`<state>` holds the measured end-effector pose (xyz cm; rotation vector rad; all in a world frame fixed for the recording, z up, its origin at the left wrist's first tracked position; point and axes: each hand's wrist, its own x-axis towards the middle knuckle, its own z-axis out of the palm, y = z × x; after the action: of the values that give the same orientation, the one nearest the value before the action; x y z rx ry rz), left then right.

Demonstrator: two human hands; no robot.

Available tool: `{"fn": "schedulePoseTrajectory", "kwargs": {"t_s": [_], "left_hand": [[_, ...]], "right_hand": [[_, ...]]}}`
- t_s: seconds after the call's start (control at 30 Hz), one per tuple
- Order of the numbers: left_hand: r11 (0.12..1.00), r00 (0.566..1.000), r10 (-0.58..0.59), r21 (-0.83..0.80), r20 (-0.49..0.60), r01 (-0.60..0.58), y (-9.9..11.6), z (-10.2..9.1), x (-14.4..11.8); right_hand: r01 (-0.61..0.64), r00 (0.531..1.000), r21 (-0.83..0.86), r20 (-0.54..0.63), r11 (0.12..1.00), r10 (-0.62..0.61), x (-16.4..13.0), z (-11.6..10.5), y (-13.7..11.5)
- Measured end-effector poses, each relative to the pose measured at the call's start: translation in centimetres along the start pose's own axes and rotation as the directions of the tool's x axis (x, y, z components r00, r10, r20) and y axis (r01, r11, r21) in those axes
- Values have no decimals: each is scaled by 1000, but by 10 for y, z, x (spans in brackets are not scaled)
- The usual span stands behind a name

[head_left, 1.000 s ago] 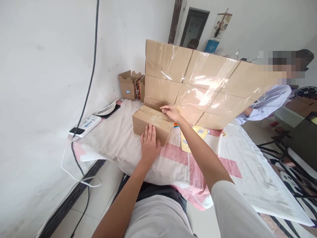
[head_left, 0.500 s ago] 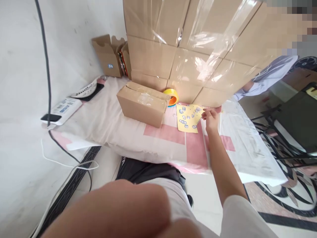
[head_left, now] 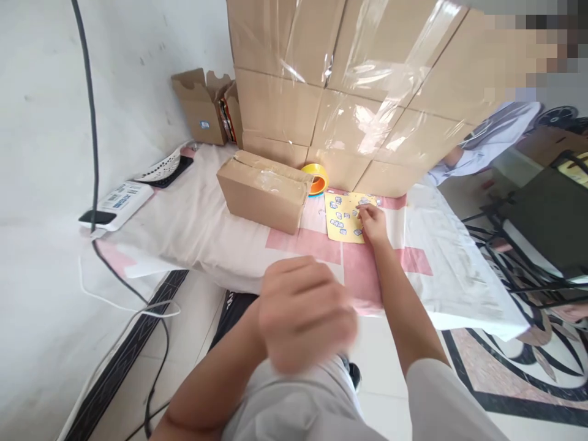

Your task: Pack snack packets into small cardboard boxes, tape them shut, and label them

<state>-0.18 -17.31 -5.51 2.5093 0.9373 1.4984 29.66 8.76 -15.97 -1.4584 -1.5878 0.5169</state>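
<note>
1. Your right hand (head_left: 373, 223) is at the right side of the yellow sheet (head_left: 345, 217), fingers bent and drawn together, fingertips over the paper. Whether they pinch it or only rest there, you cannot say from this view.
2. Your left hand (head_left: 307, 312) is raised in front of your body, near the front edge of the surface (head_left: 248, 245). It is blurred, with the fingers curled into a fist; its inside is hidden.
3. The sheet, printed with small blue-and-white pictures, lies flat on the surface, to the right of the taped box (head_left: 261, 199).
4. The box lies clear of both your hands. Behind its right end you see the yellow tape roll (head_left: 323, 171), partly covered by the box.
5. Behind these rises the carton stack (head_left: 358, 116), wrapped in shiny clear tape.
6. Beyond its right side, another person's pale sleeve (head_left: 496, 138) shows.
</note>
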Motion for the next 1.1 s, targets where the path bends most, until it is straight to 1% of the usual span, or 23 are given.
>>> {"fn": "schedulePoseTrajectory", "kwargs": {"t_s": [0.03, 0.07, 0.1, 0.13, 0.17, 0.23, 0.3, 0.4, 0.5, 0.6, 0.73, 0.83, 0.93, 1.0, 1.1], "left_hand": [[1000, 998, 12, 24, 61, -14, -17, 9, 0], [999, 989, -11, 55, 145, 3, -35, 19, -2], [995, 970, -48, 91, 237, 27, -53, 27, -8], [979, 921, -188, 144, 340, 147, -71, 34, -16], [965, 901, -249, 175, 355, 197, -87, 40, -26], [941, 878, -326, 213, 350, 264, -113, 49, -45], [925, 874, -365, 228, 322, 303, -127, 53, -59], [918, 870, -382, 231, 310, 321, -131, 56, -66], [930, 875, -358, 209, 325, 303, -130, 57, -66], [940, 885, -336, 179, 322, 291, -130, 57, -66], [946, 902, -324, 121, 285, 301, -131, 57, -69], [945, 908, -326, 52, 262, 324, -132, 56, -71], [923, 902, -366, -30, 230, 383, -131, 54, -69], [888, 882, -435, -76, 183, 454, -129, 52, -63], [814, 823, -559, -123, 98, 568, -124, 51, -45]], "right_hand": [[15, 1000, -26, 23, 1000, -14, 0, 1, 0], [32, 999, -52, 45, 998, -29, 0, 2, 1], [49, 997, -78, 65, 996, -44, 1, 3, 0], [66, 995, -104, 86, 992, -57, 3, 5, 0], [81, 992, -131, 111, 988, -67, 6, 7, -1], [112, 981, -183, 175, 977, -80, 14, 13, -6], [148, 962, -226, 257, 963, -88, 25, 21, -13], [184, 928, -273, 364, 944, -75, 42, 34, -28], [179, 913, -317, 407, 932, -37, 54, 43, -41], [150, 921, -333, 390, 931, -9, 60, 44, -49], [72, 953, -279, 302, 958, 16, 55, 32, -53], [20, 974, -155, 227, 988, 16, 40, 22, -59], [11, 974, 1, 226, 1000, -11, 13, 19, -74], [20, 968, 87, 247, 996, -41, -12, 20, -91], [60, 946, 183, 304, 981, -115, -55, 21, -120]]}}
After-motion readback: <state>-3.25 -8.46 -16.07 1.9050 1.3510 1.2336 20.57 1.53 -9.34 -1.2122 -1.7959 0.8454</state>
